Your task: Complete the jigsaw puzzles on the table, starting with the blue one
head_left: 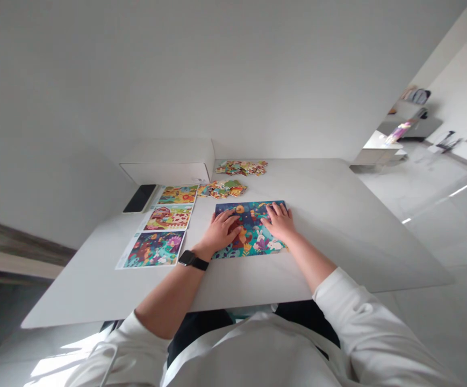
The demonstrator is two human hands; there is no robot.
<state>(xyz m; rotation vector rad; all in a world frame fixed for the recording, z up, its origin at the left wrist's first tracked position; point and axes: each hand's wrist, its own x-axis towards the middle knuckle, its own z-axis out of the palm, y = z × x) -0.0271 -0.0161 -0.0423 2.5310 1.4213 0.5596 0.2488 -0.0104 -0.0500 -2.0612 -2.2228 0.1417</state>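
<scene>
A blue-and-teal cardboard jigsaw puzzle (251,236) lay flat on the white table (330,258), looking light and stiff, best taken by its edges. Your left hand (221,234) rested on it, fingers spread, gripping nothing; your right hand (279,222) did likewise, below small loose cardboard pieces (231,188), beside printed picture cards (153,249).

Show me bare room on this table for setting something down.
The widest bare patch of the white table lies right of the jigsaw puzzle and right hand, out to the far edge. A narrower strip runs along the near edge, in front of the puzzle. The far left is crowded: picture cards, loose pieces, a white box.
</scene>
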